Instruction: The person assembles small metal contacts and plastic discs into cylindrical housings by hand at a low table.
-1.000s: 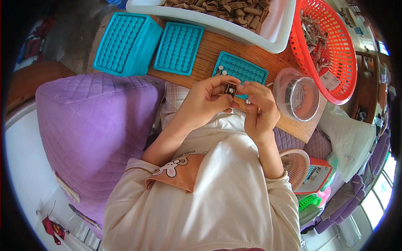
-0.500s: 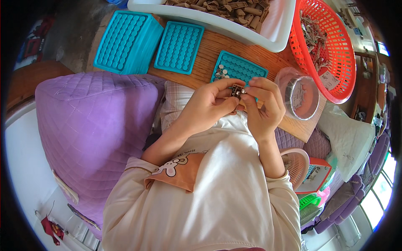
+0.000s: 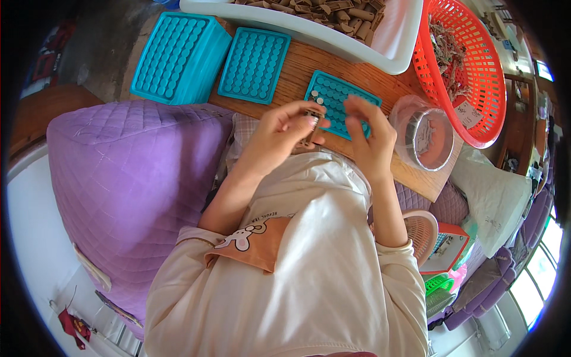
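Note:
My left hand (image 3: 270, 140) grips a small brown housing (image 3: 307, 141), a box-shaped piece with pale bits along it, partly hidden by the thumb and fingers. My right hand (image 3: 376, 143) is apart from it, to the right, fingers curved, with a gap between thumb and forefinger; I see nothing between them. Beyond both hands lies a shallow turquoise tray (image 3: 342, 89) with rows of round pockets. A few small silvery discs (image 3: 319, 100) rest at its left end, near my left fingertips.
Another turquoise tray (image 3: 253, 65) and a tall turquoise stack (image 3: 172, 56) stand at the far left. A white bin (image 3: 285, 27) of brown housings lies at the back. On the right are a red basket (image 3: 476, 71) of small metal parts and a plastic-lined round container (image 3: 443, 143).
My right hand has come away from the brown housing. My left hand has moved a little left with the housing, turning it more upright, and more of the turquoise tray shows.

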`<state>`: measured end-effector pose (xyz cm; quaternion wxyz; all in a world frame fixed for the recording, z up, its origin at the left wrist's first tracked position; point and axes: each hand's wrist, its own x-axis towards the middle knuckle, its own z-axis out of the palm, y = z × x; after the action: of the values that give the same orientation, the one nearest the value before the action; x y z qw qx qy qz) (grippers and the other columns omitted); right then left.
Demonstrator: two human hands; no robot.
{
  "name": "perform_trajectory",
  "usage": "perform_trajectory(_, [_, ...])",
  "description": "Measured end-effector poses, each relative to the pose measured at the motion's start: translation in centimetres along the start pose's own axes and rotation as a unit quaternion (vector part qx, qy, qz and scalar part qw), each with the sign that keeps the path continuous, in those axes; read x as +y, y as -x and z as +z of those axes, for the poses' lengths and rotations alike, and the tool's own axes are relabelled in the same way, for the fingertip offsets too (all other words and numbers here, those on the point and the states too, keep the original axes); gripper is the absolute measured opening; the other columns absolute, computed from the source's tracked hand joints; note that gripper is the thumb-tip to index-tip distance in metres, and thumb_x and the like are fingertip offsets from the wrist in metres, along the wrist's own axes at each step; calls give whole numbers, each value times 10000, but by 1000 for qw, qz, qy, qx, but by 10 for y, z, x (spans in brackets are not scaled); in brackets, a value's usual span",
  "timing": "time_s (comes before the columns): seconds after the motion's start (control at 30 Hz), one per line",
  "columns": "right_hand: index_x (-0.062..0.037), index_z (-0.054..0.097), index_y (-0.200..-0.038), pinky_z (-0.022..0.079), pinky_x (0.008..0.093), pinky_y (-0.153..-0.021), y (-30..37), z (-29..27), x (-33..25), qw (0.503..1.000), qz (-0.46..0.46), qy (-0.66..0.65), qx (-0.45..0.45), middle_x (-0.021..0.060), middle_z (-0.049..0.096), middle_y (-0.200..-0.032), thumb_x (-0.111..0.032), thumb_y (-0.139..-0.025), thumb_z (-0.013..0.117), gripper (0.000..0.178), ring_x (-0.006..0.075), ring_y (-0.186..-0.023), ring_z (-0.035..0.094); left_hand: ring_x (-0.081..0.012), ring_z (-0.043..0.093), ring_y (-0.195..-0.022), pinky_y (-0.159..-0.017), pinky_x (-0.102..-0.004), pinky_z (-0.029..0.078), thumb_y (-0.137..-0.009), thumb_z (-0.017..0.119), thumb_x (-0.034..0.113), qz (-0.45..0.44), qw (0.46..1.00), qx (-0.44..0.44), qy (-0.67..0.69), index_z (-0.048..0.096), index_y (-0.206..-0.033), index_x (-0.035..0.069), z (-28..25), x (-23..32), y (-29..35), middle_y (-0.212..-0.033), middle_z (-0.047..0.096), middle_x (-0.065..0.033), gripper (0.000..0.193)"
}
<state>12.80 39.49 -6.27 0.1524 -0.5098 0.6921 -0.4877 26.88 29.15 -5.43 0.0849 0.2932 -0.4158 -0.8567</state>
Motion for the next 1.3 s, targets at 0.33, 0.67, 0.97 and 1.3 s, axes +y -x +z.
perform_trajectory(0.33, [-61,544,-903,456,332,-559,-19,34,25,984,8,176,-20,68,597,-774,-56,-692,602,218,233,-679,551,-124,583,-716,-605,-215,453,-849,436,134,21,998,59,9,494,-1036,22,-26,-4,0,-914,590,-103,225])
perform_trajectory(0.67, [-25,515,-903,469,290,-588,-20,32,-13,997,59,-14,39,103,574,-772,41,-689,578,232,231,-692,569,-143,592,-780,-647,-233,489,-849,489,184,34,998,40,-31,463,-1104,6,-21,-3,1,-954,580,-97,313])
perform_trajectory(0.97, [-12,509,-853,463,295,-547,-9,35,-21,997,-63,26,40,102,572,-787,57,-681,581,199,239,-661,572,-87,571,-725,-602,-202,481,-845,466,67,65,997,31,-20,451,-1115,-8,-6,-8,-2,-880,584,-45,280])
perform_trajectory(1.3, [3,460,-767,429,321,-620,-43,-11,-39,950,110,53,-287,130,521,-732,-4,-638,594,187,271,-686,541,-123,571,-647,-595,-236,436,-802,504,50,63,893,0,-445,492,-1043,-19,12,13,10,-708,579,-95,251])
